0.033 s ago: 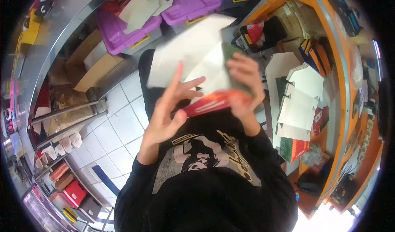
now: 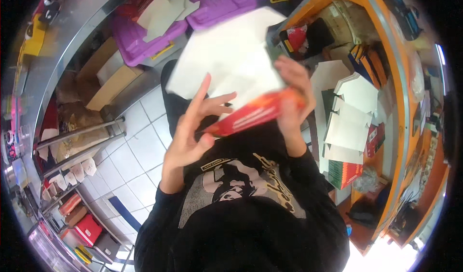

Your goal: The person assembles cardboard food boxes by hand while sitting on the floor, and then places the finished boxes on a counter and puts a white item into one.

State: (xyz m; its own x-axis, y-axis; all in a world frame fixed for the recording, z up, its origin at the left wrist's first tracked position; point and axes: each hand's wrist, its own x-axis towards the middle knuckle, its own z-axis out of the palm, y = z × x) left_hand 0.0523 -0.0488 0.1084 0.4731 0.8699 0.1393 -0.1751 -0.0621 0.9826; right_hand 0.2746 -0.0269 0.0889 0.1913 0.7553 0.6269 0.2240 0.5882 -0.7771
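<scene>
White-and-red carton (image 2: pixel 241 79) gripped by both hands, left fingers (image 2: pixel 205 103) apparently splayed.

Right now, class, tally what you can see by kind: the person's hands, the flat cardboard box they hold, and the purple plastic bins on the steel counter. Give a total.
Hands: 2, left hand and right hand
Flat white-and-red cardboard box held between them: 1
Purple bins on the counter: 3, the third partly cut off
Total: 6
</scene>
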